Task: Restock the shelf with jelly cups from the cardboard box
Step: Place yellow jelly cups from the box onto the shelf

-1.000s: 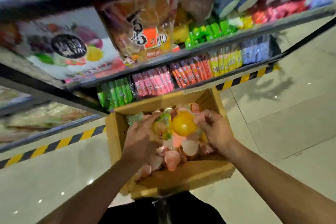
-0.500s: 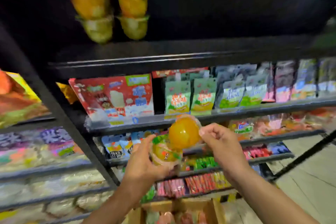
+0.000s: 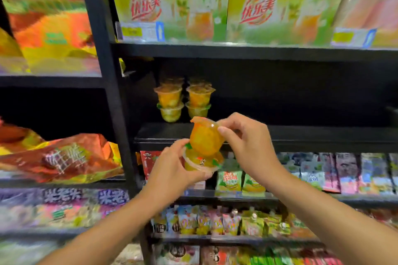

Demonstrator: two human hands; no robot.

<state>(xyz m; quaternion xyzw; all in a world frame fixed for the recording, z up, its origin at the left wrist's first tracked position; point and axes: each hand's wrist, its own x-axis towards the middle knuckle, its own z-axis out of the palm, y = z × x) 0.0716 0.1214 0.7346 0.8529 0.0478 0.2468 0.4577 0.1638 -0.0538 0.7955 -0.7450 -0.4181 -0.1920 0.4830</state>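
Two jelly cups, one per gripping hand, now raised higher, level with the dark shelf.

Glossy clear-plastic jelly cups gleam before a matt black shelf and shiny foil snack bags.

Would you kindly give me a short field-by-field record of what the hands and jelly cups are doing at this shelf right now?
left hand: left hand grips the lower jelly cup from the side
right hand: right hand pinches the rim of the orange jelly cup
cup relation: orange one sits tilted on top of the lower one
shelf: dark shelf just behind the hands, bare to the right
stock on shelf: stacked jelly cups, two columns at the left
cardboard box: not in view
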